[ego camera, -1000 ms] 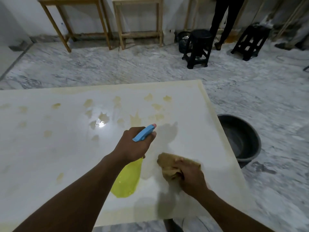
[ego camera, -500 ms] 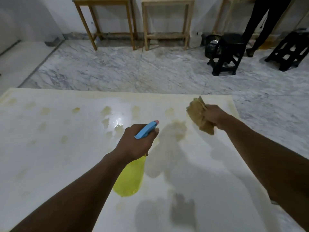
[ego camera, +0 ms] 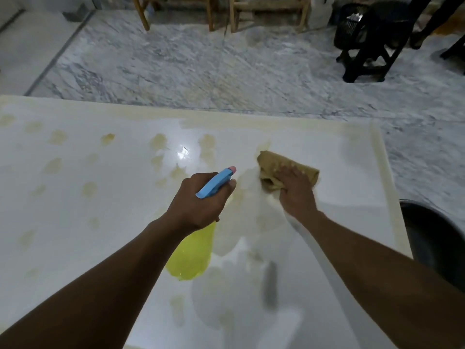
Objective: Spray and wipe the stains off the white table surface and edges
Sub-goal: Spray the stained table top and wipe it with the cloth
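Note:
The white table (ego camera: 75,248) carries several yellowish stains (ego camera: 107,138) across its left and middle, and a stained band runs along its far edge (ego camera: 226,119). My left hand (ego camera: 201,200) grips a spray bottle (ego camera: 191,253) with a yellow body and a blue trigger head, held above the table's middle and pointing away from me. My right hand (ego camera: 295,190) presses a tan cloth (ego camera: 276,165) onto the surface right of the bottle's nozzle, fingers spread over the cloth.
A dark round basin (ego camera: 432,238) sits on the marble floor by the table's right edge. Black plastic stools (ego camera: 372,46) and a person's legs (ego camera: 432,18) stand at the far right. Wooden table legs (ego camera: 221,13) line the far wall.
My right hand came down from the air near the far right corner and now presses the cloth on the table closer to the bottle. My left hand kept holding the bottle in place.

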Demonstrator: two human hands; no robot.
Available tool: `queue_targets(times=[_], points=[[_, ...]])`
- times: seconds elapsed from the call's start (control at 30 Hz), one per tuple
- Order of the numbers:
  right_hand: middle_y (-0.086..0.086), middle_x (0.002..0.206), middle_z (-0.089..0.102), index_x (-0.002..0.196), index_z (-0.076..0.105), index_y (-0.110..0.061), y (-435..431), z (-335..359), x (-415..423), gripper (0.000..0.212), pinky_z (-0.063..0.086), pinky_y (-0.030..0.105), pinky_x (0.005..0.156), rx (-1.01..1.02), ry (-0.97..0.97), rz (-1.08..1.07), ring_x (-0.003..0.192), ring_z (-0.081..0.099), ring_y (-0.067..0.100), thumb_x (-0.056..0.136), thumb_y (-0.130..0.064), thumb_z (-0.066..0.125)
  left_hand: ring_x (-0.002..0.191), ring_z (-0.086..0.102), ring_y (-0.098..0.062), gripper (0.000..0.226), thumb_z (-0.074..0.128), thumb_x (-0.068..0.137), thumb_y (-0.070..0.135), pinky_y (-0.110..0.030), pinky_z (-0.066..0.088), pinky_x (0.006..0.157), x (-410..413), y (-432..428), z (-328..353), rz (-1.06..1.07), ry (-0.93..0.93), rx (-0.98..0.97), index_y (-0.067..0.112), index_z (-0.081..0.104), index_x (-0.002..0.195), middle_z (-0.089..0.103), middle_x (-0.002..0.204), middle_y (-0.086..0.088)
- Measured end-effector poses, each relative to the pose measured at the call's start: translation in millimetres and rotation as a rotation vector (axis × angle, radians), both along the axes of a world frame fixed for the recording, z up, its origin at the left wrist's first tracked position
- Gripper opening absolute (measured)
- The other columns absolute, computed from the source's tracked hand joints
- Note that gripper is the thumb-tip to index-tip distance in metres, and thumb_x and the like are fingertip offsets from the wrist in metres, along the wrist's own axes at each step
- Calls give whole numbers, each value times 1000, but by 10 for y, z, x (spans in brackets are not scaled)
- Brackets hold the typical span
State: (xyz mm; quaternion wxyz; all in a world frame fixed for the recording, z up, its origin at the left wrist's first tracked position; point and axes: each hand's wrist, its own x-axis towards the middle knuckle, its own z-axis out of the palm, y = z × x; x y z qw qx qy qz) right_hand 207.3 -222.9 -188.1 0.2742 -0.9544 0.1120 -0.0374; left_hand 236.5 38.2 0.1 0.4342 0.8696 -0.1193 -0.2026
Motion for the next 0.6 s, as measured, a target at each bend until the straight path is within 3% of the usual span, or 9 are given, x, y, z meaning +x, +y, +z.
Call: queue_targets(times=[0.13, 0.2, 0.27, 0.37, 0.43, 0.53, 0.6], points=[[9, 153, 44, 140, 56, -18, 516, -9, -653, 66, 17, 52, 117, -21, 93, 96, 147, 29, 34, 80, -30, 30, 77, 74, -29, 17, 63, 101, 37, -7, 49, 52, -307, 187, 126, 0, 15, -40, 26, 76, 104, 75, 91, -18], [3, 157, 37, 143, 51, -22, 802, 30, -1020, 64, 9, 44, 120, -20, 141, 94, 150, 22, 29, 81, -25, 36, 76, 74, -29, 24, 62, 101, 38, -8, 50, 53, -533, 363, 222, -17, 4, -52, 24, 77, 114, 75, 90, -17], [1, 159, 34, 144, 50, -23, 1121, 55, -1421, 65, 9, 45, 121, -14, 183, 92, 151, 19, 26, 79, -22, 44, 73, 73, -26, 24, 62, 102, 39, -6, 48, 53, -773, 576, 299, -28, -21, -60, 26, 76, 115, 75, 90, -16], [1, 155, 41, 140, 55, -23, 1656, 157, -2033, 56, 26, 48, 119, 24, 170, 132, 149, 27, 26, 84, -19, 54, 78, 74, -31, 12, 62, 103, 35, -6, 48, 52, -1179, 972, 413, -28, -45, -87, 40, 71, 97, 75, 92, -20], [1, 139, 60, 130, 65, -26, 1858, 338, -2250, 45, 45, 41, 106, 91, 161, 132, 133, 51, 22, 87, -15, 56, 80, 75, -34, 13, 62, 103, 34, -7, 49, 51, -1397, 1206, 465, -15, -29, -91, 32, 74, 97, 75, 94, -22], [2, 99, 75, 104, 73, -24, 1839, 780, -2206, 23, 59, 39, 74, 418, 337, -135, 87, 71, 21, 89, -19, 56, 78, 76, -33, 14, 62, 102, 36, -12, 53, 52, -1558, 1462, 564, -2, -25, -108, 33, 75, 106, 74, 95, -20], [10, 97, 74, 105, 70, -14, 1609, 1021, -2051, 21, 59, 42, 75, 707, 447, -374, 87, 71, 28, 88, -25, 65, 77, 76, -34, 14, 63, 102, 36, -18, 57, 54, -1574, 1532, 637, -1, -47, -133, 47, 71, 100, 74, 93, -22]])
